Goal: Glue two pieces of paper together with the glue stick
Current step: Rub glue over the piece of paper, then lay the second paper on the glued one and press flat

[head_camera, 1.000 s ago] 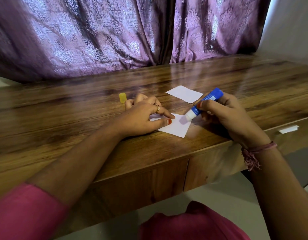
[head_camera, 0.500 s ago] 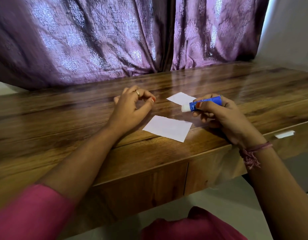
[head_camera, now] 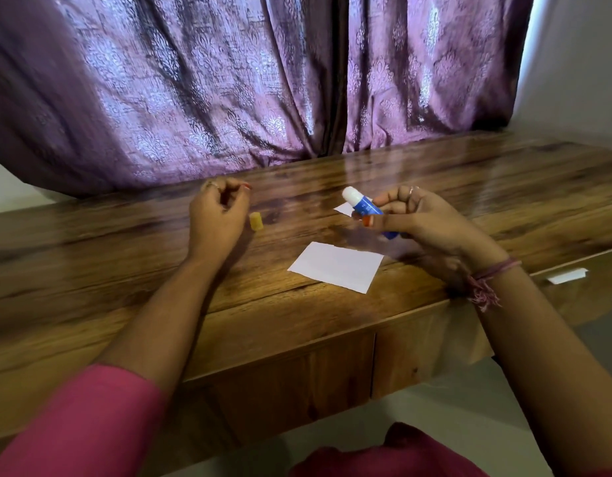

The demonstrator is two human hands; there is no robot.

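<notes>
My right hand grips the blue-and-white plastic glue stick, white tip up and tilted away. My left hand is loosely curled, holding nothing. The near white rectangular paper lies just below the stick; the small yellow cap lies beside my left hand, which is nearer it.
</notes>
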